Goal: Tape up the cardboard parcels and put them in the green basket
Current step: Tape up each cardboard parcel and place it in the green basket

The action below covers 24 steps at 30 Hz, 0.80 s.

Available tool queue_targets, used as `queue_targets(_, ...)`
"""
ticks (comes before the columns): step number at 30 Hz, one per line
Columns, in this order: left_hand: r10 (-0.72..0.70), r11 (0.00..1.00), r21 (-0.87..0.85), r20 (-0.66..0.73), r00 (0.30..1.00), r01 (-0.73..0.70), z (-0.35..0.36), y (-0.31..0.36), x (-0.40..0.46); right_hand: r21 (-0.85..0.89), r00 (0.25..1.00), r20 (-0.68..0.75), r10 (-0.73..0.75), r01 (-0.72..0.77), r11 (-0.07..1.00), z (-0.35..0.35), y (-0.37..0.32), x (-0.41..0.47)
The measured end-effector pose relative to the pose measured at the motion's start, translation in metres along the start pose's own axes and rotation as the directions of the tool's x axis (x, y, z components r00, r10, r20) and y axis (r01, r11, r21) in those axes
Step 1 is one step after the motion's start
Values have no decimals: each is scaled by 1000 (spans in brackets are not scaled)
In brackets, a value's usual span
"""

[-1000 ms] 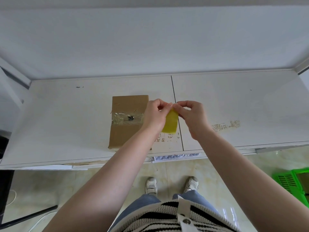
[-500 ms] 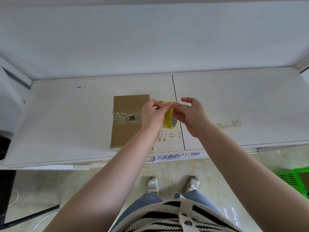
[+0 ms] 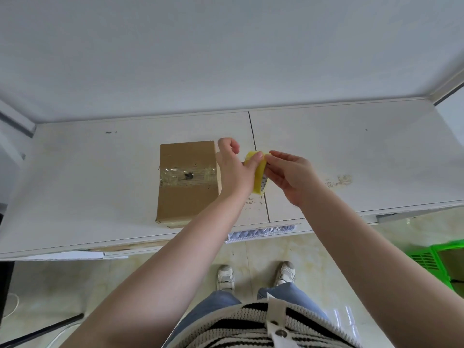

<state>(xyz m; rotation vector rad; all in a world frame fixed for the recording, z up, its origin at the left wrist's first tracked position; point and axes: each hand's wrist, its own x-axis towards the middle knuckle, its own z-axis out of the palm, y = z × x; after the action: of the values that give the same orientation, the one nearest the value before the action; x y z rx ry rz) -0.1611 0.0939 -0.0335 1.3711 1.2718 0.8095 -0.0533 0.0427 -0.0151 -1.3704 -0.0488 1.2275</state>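
Between our curled fingers, our left hand point(image 3: 234, 169) and right hand point(image 3: 292, 178) pinch one yellow tape roll point(image 3: 258, 177) beside one cardboard parcel point(image 3: 187, 182).

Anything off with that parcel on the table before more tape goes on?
The cardboard parcel has a crinkled clear tape band across it with a dark spot, possibly a tear. Otherwise it lies flat.

The left hand point(image 3: 234, 169) covers the right edge of the cardboard parcel point(image 3: 187, 180). Between the fingers of both hands, much of the yellow tape roll point(image 3: 258, 175) is hidden. The green basket point(image 3: 426, 259) runs off the picture's right edge; its contents cannot be told.
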Motion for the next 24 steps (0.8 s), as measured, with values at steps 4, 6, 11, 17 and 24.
queue_targets(4, -136, 985, -114, -41, 990, 130, 13, -6, 0, -112, 997, 54, -51, 56, 992, -4, -4, 0)
queue_targets(6, -150, 987, -60, -38, 988, 147, 17, -7, 4, -134, 998, 47, -45, 51, 990, -8, -4, 2)
queue_targets(11, 235, 931, 287, -3, 972, -224, 21, -12, -4, -115, 998, -65, -16, 9, 993, -21, -6, 10)
queue_targets(17, 123, 916, 362, 152, 981, -171, 32, -20, -2, -279, 999, 24, -47, 52, 959, -38, -16, 25)
queue_targets(24, -240, 947, 215, -26, 970, 240, 51, -41, 13, -414, 981, 174, -81, 147, 898, -66, -20, 54)
